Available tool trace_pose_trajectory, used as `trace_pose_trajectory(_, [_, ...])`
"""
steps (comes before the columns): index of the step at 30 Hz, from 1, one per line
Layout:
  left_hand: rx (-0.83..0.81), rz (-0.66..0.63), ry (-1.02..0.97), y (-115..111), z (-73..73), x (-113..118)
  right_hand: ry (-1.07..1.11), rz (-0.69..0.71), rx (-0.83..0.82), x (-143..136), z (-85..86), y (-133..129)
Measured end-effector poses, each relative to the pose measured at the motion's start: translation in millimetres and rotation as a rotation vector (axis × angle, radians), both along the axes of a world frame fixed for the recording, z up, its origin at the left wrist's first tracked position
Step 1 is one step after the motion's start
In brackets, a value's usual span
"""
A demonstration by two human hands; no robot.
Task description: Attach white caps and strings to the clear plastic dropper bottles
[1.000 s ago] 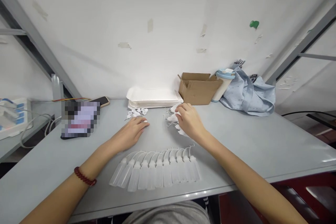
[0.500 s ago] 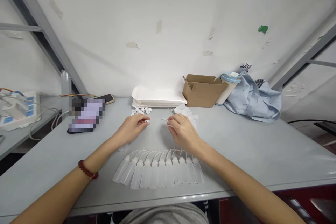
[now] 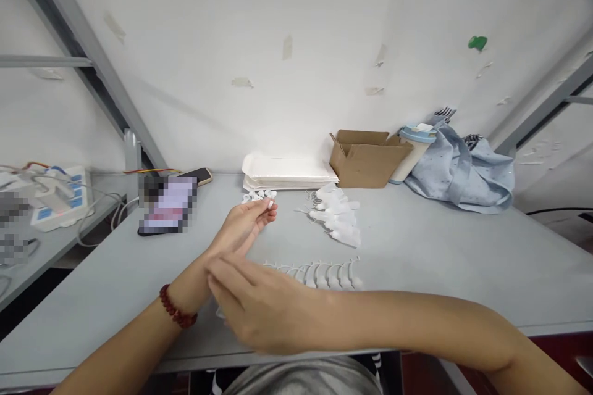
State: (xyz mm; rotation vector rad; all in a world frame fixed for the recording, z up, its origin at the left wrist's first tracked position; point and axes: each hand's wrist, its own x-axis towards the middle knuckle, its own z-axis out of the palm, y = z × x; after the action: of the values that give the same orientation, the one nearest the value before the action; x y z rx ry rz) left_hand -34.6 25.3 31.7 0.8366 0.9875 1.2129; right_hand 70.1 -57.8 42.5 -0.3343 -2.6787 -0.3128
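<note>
My left hand [image 3: 245, 225] is closed on a small white cap [image 3: 270, 203], pinched at the fingertips just in front of a pile of white caps [image 3: 252, 196]. Lower down, my right hand [image 3: 262, 305] crosses over in front of my left wrist, its fingers pressed together. Whatever those fingers hold, if anything, is hidden. Beneath the right hand and forearm lies a row of translucent bottles with thin curved tubes [image 3: 319, 273]; mostly their tube ends show. Several translucent white pieces with thin tips [image 3: 336, 216] lie loosely to the right of my left hand.
A stack of white flat packets [image 3: 290, 174] lies against the wall. Beside it stand an open cardboard box [image 3: 370, 165], a cup with a blue lid [image 3: 412, 154] and a light blue cloth bag [image 3: 463, 176]. On the left lie a phone [image 3: 169, 207] and a power strip [image 3: 65, 200].
My right hand has moved from the translucent pieces down and left to my left wrist, now covering most of the bottle row. My left hand has turned, still pinching the cap.
</note>
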Motion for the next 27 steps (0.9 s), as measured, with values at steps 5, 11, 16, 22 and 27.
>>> trace_pose_trajectory(5, [0.042, 0.017, -0.038, -2.9, 6.5, -6.0, 0.076, -0.032, -0.159, -7.1, -6.6, -7.6])
trace_pose_trajectory(11, [0.058, 0.056, -0.058, -2.2, 8.6, -10.6, 0.077, 0.060, -0.348, -17.7, -2.2, -14.1])
trace_pose_trajectory(16, [0.070, 0.082, -0.047, -1.9, 10.0, -13.4, 0.086, 0.041, -0.505, -20.6, 2.5, -15.0])
trace_pose_trajectory(22, [0.079, 0.168, -0.031, 0.8, 10.0, -15.2, 0.104, 0.063, -0.458, -23.0, -0.3, -7.9])
trace_pose_trajectory(27, [0.062, 0.209, -0.033, 1.9, 7.6, -15.4, -0.181, 0.287, -0.326, -29.1, 1.9, -11.1])
